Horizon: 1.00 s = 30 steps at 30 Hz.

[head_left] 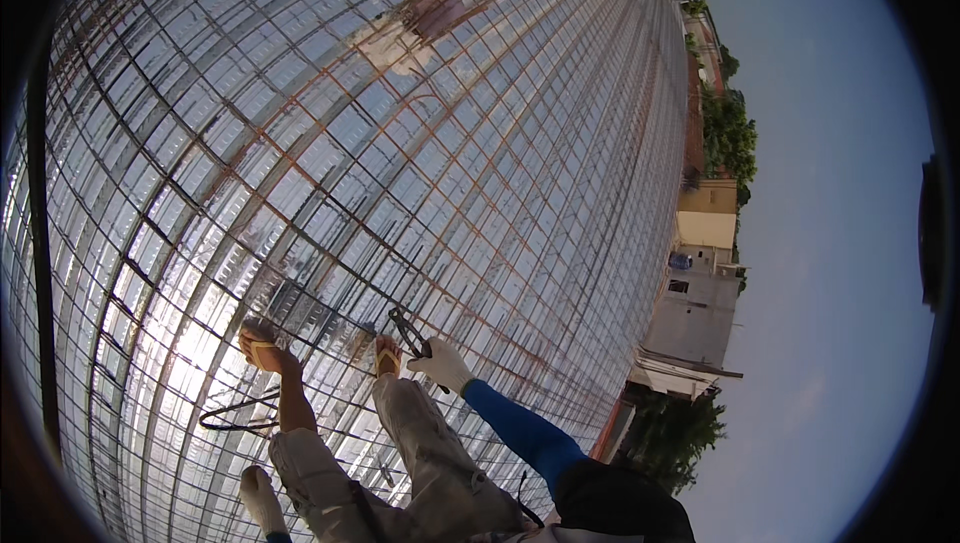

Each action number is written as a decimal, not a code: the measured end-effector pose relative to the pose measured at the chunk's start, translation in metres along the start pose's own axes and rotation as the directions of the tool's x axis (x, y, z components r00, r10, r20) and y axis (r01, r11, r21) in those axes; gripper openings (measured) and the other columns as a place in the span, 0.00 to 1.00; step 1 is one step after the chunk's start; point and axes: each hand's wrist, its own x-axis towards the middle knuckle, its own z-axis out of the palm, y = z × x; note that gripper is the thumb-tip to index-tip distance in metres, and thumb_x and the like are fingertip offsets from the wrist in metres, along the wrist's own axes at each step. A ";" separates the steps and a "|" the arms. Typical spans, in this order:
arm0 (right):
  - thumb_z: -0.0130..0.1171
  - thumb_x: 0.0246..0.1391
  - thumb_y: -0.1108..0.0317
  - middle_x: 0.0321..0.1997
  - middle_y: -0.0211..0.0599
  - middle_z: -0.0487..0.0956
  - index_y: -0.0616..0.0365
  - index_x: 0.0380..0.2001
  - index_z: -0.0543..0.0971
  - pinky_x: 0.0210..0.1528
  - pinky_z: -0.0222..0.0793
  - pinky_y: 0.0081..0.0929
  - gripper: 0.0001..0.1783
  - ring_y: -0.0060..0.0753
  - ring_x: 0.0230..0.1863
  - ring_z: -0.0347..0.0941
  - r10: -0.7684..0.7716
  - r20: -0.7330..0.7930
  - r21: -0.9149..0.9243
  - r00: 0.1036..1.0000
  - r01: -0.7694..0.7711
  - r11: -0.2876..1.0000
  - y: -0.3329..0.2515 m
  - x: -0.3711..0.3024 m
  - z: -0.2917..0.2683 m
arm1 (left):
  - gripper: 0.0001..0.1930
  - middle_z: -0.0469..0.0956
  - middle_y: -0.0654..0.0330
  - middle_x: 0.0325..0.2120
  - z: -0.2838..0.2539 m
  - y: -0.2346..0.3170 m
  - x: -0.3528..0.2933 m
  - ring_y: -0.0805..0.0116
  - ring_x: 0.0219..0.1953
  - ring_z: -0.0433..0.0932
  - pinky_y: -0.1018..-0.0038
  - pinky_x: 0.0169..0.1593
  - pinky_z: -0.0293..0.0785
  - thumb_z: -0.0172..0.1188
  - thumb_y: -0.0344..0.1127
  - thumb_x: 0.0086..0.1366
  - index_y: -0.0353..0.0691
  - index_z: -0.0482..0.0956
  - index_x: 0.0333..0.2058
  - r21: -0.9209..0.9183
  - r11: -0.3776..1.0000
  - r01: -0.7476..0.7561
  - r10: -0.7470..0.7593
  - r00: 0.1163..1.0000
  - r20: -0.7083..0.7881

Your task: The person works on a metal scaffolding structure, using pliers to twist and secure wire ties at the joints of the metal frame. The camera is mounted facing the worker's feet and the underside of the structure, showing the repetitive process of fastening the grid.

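Observation:
My right hand [443,364], in a white knit glove, grips a dark pair of pincers [405,327] above the steel mesh. The pincers' far end points away from me, over my right foot. My left hand [260,500], also in a white glove, hangs low beside my left leg; its fingers are too unclear to read. A loop of dark wire or cord [240,413] shows beside my left shin, ahead of that hand; whether it touches the mesh or hangs, I cannot tell. Under me, a rebar mesh [330,193] of crossing bars lies over shiny ribbed metal decking [350,133].
My sandalled feet [262,351] stand on the mesh and decking. Ahead, rusty bars stick up around a rough pale patch [400,46]. A dark upright bar [42,243] runs along the far left. Beyond the deck's right edge are buildings [690,308] and trees [728,133].

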 end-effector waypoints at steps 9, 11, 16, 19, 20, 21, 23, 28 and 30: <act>0.77 0.46 0.46 0.36 0.49 0.80 0.64 0.38 0.77 0.43 0.72 0.42 0.32 0.47 0.39 0.78 -0.112 0.115 0.155 0.987 0.094 0.983 -0.110 0.000 -0.030 | 0.14 0.84 0.49 0.36 -0.023 0.151 0.049 0.57 0.38 0.83 0.62 0.45 0.78 0.56 0.36 0.74 0.29 0.83 0.45 -0.111 0.974 -0.200 0.196 0.980 -0.045; 0.78 0.46 0.48 0.34 0.48 0.79 0.63 0.37 0.76 0.42 0.72 0.41 0.30 0.44 0.39 0.77 -0.101 0.120 0.186 0.988 0.078 0.979 -0.105 0.019 -0.025 | 0.15 0.85 0.48 0.37 0.002 0.180 0.039 0.55 0.39 0.83 0.63 0.47 0.79 0.57 0.37 0.73 0.29 0.83 0.46 -0.164 0.960 -0.228 0.231 0.973 0.002; 0.78 0.46 0.51 0.36 0.47 0.82 0.65 0.38 0.79 0.44 0.75 0.39 0.29 0.43 0.41 0.81 -0.118 0.180 0.097 0.977 0.101 0.990 -0.135 0.060 -0.017 | 0.14 0.86 0.51 0.40 0.026 0.235 0.019 0.61 0.43 0.84 0.66 0.50 0.79 0.61 0.36 0.70 0.32 0.85 0.47 -0.135 0.983 -0.123 0.138 0.984 0.115; 0.73 0.53 0.64 0.31 0.37 0.81 0.66 0.42 0.80 0.35 0.76 0.33 0.19 0.33 0.32 0.80 -0.050 0.259 0.456 0.965 -0.076 0.887 -0.150 0.082 -0.014 | 0.14 0.88 0.53 0.39 0.022 0.291 0.031 0.62 0.43 0.86 0.67 0.50 0.79 0.63 0.38 0.71 0.35 0.86 0.47 0.007 0.992 -0.124 0.122 0.986 0.109; 0.72 0.54 0.65 0.30 0.35 0.81 0.65 0.44 0.79 0.32 0.75 0.32 0.19 0.30 0.28 0.79 -0.037 0.275 0.426 0.961 -0.088 0.900 -0.142 0.089 -0.004 | 0.14 0.88 0.52 0.41 0.025 0.284 0.038 0.59 0.45 0.87 0.66 0.51 0.79 0.63 0.39 0.70 0.36 0.86 0.48 0.044 0.989 -0.139 0.133 0.984 0.115; 0.71 0.54 0.66 0.30 0.35 0.81 0.65 0.43 0.79 0.30 0.75 0.30 0.18 0.28 0.27 0.78 -0.024 0.289 0.428 0.957 -0.107 0.897 -0.158 0.091 -0.013 | 0.14 0.88 0.51 0.42 0.021 0.305 0.045 0.58 0.46 0.87 0.65 0.51 0.80 0.64 0.40 0.71 0.38 0.87 0.48 0.051 0.991 -0.122 0.114 0.984 0.135; 0.69 0.54 0.68 0.31 0.34 0.81 0.65 0.42 0.79 0.28 0.76 0.26 0.15 0.25 0.29 0.79 0.002 0.380 0.385 0.925 -0.160 0.909 -0.193 0.100 -0.024 | 0.13 0.88 0.52 0.42 0.021 0.327 0.060 0.57 0.46 0.88 0.64 0.50 0.81 0.64 0.40 0.71 0.41 0.87 0.49 0.091 0.984 -0.153 0.143 0.984 0.107; 0.66 0.56 0.72 0.38 0.31 0.82 0.58 0.44 0.77 0.35 0.83 0.28 0.13 0.25 0.37 0.82 -0.010 0.506 0.494 0.863 -0.280 0.823 -0.221 0.155 -0.007 | 0.15 0.87 0.49 0.41 0.032 0.404 0.113 0.51 0.44 0.86 0.61 0.49 0.80 0.62 0.42 0.73 0.38 0.84 0.51 0.121 0.965 -0.232 0.196 0.949 0.248; 0.64 0.57 0.71 0.44 0.31 0.82 0.54 0.46 0.76 0.40 0.84 0.28 0.14 0.26 0.44 0.83 -0.035 0.561 0.548 0.827 -0.339 0.764 -0.237 0.177 -0.003 | 0.17 0.86 0.49 0.44 0.042 0.436 0.144 0.49 0.46 0.86 0.58 0.51 0.79 0.61 0.44 0.73 0.39 0.85 0.51 0.169 0.960 -0.223 0.162 0.936 0.313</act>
